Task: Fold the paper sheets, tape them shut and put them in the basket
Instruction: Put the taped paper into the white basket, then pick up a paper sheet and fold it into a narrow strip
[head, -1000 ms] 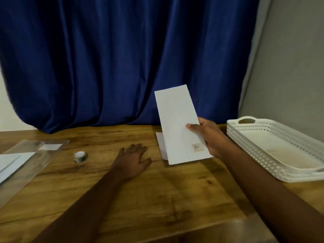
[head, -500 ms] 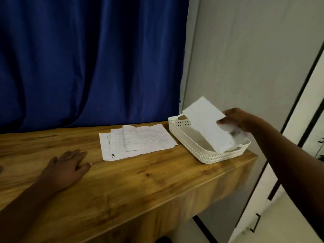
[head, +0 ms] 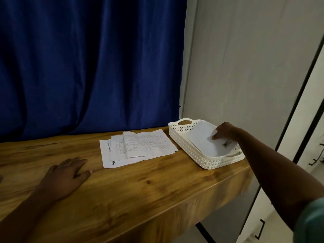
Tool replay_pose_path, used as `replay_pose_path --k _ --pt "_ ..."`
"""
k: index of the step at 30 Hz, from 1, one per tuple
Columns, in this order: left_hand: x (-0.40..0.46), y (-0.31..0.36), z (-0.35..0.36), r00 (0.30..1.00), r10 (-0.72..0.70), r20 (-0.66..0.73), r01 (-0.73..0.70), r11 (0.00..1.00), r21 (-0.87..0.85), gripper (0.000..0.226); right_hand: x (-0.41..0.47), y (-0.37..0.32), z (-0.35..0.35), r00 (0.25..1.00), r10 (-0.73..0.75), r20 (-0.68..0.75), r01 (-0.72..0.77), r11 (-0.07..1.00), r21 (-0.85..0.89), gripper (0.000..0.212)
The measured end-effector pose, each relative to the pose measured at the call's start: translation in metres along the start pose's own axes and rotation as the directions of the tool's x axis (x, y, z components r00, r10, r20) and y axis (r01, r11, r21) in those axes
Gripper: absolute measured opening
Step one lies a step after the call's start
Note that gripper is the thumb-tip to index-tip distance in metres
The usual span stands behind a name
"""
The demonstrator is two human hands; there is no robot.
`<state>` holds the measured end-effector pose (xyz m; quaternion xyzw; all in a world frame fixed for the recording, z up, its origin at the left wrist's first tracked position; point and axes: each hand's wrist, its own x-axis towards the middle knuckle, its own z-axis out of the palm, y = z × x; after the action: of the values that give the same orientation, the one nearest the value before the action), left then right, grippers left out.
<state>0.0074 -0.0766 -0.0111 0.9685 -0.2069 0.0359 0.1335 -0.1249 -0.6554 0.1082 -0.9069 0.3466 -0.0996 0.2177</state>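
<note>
A white perforated basket [head: 185, 143] stands at the right end of the wooden table. My right hand [head: 226, 131] reaches over it and grips a folded white paper [head: 203, 139], which lies low inside the basket with a small tape patch near its right end. A pile of unfolded printed sheets [head: 140, 146] lies on the table just left of the basket. My left hand [head: 68, 174] rests flat on the tabletop, fingers spread, holding nothing.
A dark blue curtain [head: 91, 67] hangs behind the table. A grey wall [head: 245, 67] rises right behind the basket. The table's right edge [head: 245, 172] drops off beside the basket, with white cabinet doors [head: 298, 155] beyond.
My view has swung right from the table's middle to the basket. My right hand has carried the folded paper from above the table down into the basket. The left hand stays on the table.
</note>
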Motion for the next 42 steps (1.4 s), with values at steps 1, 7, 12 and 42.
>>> replay_pose_path --k 1,7,12,42 --pt "0.0 0.0 0.0 1.0 -0.002 -0.005 0.002 1.0 0.001 0.069 0.0 0.002 0.003 1.0 0.017 0.009 -0.017 1.0 0.022 0.06" --pt "0.003 -0.002 0.002 1.0 -0.004 -0.014 0.004 1.0 -0.006 0.067 -0.003 -0.007 0.001 0.998 0.06 -0.018 -0.06 0.998 0.023 0.056" --pt "0.003 0.0 0.001 1.0 0.0 -0.01 0.0 1.0 -0.008 0.067 -0.014 -0.055 -0.006 0.965 -0.163 -0.205 0.194 0.971 0.142 0.043" --pt "0.008 -0.012 0.003 0.993 -0.005 -0.122 -0.009 0.993 -0.121 0.06 -0.117 -0.225 0.19 0.631 -0.742 0.228 0.744 0.495 -0.448 0.038"
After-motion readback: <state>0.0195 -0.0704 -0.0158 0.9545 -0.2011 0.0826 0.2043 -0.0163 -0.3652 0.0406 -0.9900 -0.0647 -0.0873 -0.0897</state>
